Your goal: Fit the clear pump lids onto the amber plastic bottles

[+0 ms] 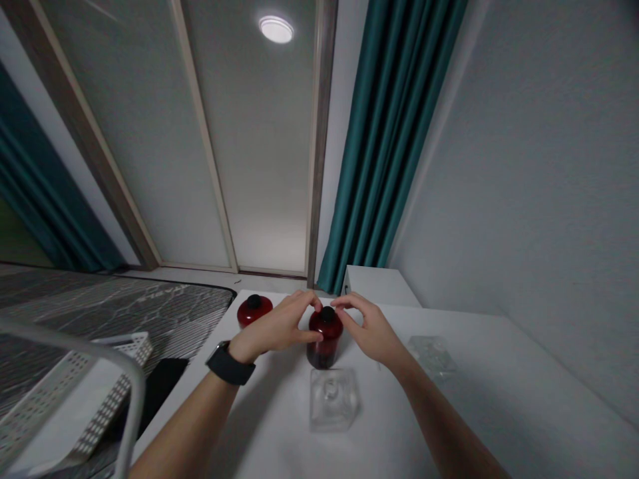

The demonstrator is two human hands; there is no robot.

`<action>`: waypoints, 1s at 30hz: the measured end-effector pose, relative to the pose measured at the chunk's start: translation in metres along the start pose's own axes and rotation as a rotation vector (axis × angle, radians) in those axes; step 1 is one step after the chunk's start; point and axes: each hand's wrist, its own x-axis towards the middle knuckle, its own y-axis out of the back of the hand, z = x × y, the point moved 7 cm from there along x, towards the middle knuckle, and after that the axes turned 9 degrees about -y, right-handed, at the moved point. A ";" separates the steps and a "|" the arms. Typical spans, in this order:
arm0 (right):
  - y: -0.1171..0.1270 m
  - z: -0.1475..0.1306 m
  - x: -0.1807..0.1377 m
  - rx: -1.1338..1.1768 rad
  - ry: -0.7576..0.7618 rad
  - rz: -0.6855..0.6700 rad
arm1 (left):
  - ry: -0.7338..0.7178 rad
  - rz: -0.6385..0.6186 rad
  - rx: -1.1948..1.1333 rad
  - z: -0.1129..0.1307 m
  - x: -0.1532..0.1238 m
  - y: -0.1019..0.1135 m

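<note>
One dark-red bottle (pixel 325 350) with black cap (pixel 327 313), upright on your white table (pixel 389 426), between your hands. Your left hand (pixel 285 325): half-curled, thumb across the bottle's side. Your right hand (pixel 368 330): half-curled, fingertips beside the cap. Whether either grips firmly, the view cannot tell you. One clear square vessel (pixel 333 414), nearer you. A second red bottle (pixel 248 315), beyond your left wrist, partly hidden.

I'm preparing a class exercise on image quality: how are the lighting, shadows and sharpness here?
Head view: dim overall, though a round light glares near the top; head view: a soft shadow lies on the white table below the left hand; head view: the clear container before the red bottle between the hands looks soft and pale.
</note>
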 end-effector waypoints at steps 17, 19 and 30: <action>-0.002 0.009 0.000 0.045 -0.033 -0.010 | 0.003 -0.003 0.013 0.002 -0.001 0.002; -0.005 0.011 -0.003 0.034 -0.035 -0.083 | -0.006 0.023 0.012 0.004 0.000 0.003; -0.036 0.046 -0.010 0.201 -0.229 -0.217 | -0.077 0.164 0.026 0.012 0.009 -0.001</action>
